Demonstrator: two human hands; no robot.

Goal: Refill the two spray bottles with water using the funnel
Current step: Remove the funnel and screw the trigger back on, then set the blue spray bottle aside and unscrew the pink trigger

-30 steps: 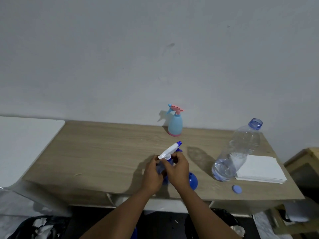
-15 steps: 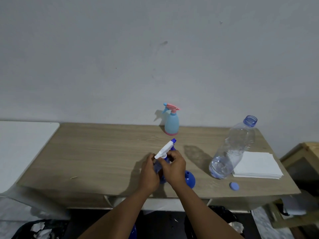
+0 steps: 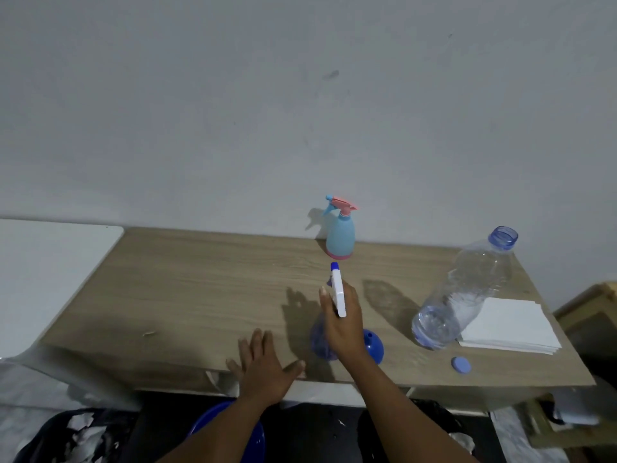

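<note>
Blue spray bottle [image 3: 321,342] stands upright, clasped in the right grip [image 3: 344,325].

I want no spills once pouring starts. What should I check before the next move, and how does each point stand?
1. The white spray head off the blue bottle: cannot tell; the right hand grips it, neck hidden.
2. The blue bottle steadied: not ok; the left hand lies flat on the table, apart from it.
3. The funnel at hand: ok, beside the blue bottle.
4. The water bottle uncapped: ok; its cap lies on the table.
5. The light-blue spray bottle opened: not ok, head on.
</note>
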